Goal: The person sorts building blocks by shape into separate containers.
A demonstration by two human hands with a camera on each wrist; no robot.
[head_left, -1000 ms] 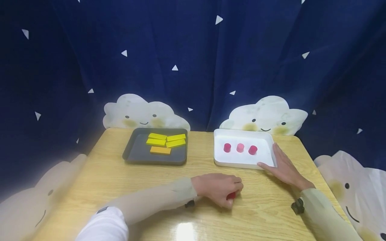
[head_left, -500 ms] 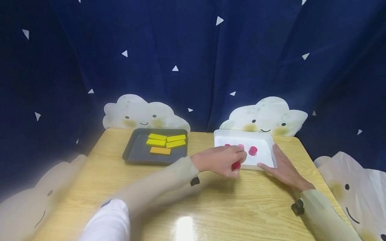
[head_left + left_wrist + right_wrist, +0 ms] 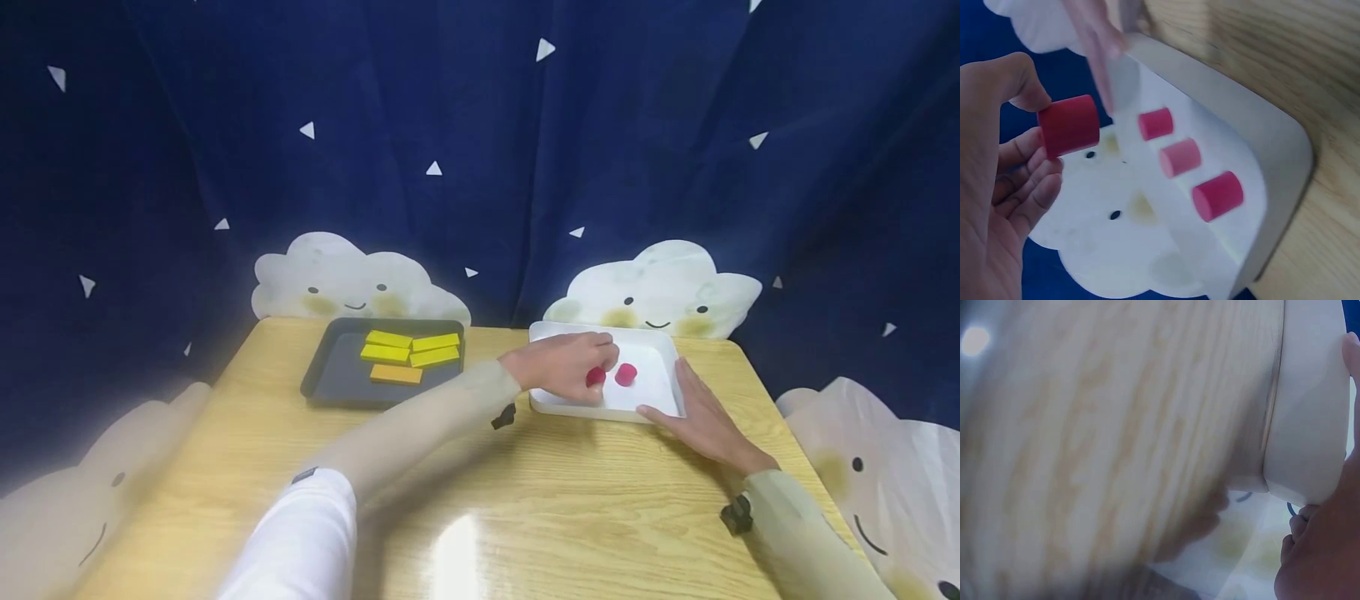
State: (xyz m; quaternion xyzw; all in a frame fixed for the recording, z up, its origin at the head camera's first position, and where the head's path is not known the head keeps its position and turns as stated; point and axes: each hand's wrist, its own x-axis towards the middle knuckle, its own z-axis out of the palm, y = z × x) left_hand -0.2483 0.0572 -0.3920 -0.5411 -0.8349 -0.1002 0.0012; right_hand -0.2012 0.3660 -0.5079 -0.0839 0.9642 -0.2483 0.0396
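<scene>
My left hand [image 3: 566, 365] pinches a red cylinder block [image 3: 1070, 127] between thumb and fingertips, over the white tray [image 3: 551, 402]. Inside that tray, the left wrist view shows a red cylinder [image 3: 1156, 124], a pink cylinder [image 3: 1180, 157] and another dark pink-red cylinder [image 3: 1218, 196] in a row. From the head view the left hand hides most of them; one red cylinder [image 3: 626, 374] shows to its right. With fingers extended along the tray's right side and thumb at the front rim, my right hand [image 3: 707, 421] rests against the tray's right front corner.
A dark grey tray [image 3: 330, 392] stands at the back left of the wooden table [image 3: 600, 517]. It holds several yellow blocks [image 3: 386, 354] and an orange block [image 3: 396, 374]. Behind the table hangs a navy curtain [image 3: 375, 125] with white cloud shapes [image 3: 652, 283].
My left hand has lifted the red cylinder from the table in front and carried it forward over the white tray. The right hand has stayed at the tray's corner.
</scene>
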